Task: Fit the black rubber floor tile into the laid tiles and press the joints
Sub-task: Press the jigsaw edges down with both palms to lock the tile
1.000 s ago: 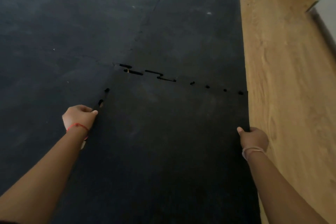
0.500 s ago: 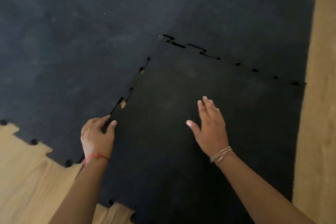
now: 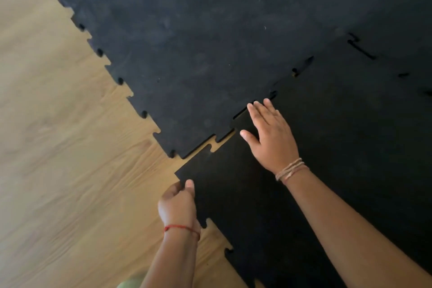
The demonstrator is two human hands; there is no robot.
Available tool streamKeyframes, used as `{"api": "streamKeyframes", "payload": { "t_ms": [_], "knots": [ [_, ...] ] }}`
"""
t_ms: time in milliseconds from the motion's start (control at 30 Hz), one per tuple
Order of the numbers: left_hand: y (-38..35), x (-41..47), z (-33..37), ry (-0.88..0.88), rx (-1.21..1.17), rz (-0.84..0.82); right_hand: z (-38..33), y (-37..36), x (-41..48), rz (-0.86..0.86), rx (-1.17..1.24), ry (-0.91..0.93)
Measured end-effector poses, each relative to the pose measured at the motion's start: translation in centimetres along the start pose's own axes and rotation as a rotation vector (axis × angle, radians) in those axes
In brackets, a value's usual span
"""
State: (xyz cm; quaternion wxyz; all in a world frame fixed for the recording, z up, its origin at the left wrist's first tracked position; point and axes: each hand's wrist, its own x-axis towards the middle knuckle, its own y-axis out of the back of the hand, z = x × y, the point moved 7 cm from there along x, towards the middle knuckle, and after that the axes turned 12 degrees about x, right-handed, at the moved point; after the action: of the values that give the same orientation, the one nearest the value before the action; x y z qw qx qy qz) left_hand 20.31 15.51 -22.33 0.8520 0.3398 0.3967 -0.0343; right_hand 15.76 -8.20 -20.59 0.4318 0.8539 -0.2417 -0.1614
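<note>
Head view: loose black rubber interlocking floor tile (image 3: 327, 159) lies on light wood-grain floor (image 3: 58, 147), butted against the laid dusty black rubber tiles (image 3: 187, 42); joint partly open, wood showing near its left corner. Right hand (image 3: 271, 135) flat on the joint, fingers (image 3: 259, 110) spread. Left hand (image 3: 177, 203), fingers curled, pinches the tile's left corner edge.

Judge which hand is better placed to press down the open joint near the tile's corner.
Right. The right hand lies flat on the new tile, fingertips at the unseated tabs beside the laid tiles. The left hand is pinching the tile's corner edge over the wood floor.
</note>
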Motion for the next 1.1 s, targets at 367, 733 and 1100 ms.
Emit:
{"api": "streamKeyframes", "payload": {
  "t_ms": [367, 733, 1100],
  "knots": [
    [1.0, -0.8, 2.7, -0.422, 0.395, 0.162, 0.2, 0.7, 0.6, 0.039, -0.071, 0.067],
    [0.5, 1.5, 4.2, -0.528, 0.461, 0.163, 1.1, 0.5, 1.5, 0.020, -0.175, 0.080],
    [-0.5, -0.9, 1.7, -0.253, -0.108, 0.149, 13.2, 9.9, 8.5, 0.046, -0.227, -0.496]
  ]
}}
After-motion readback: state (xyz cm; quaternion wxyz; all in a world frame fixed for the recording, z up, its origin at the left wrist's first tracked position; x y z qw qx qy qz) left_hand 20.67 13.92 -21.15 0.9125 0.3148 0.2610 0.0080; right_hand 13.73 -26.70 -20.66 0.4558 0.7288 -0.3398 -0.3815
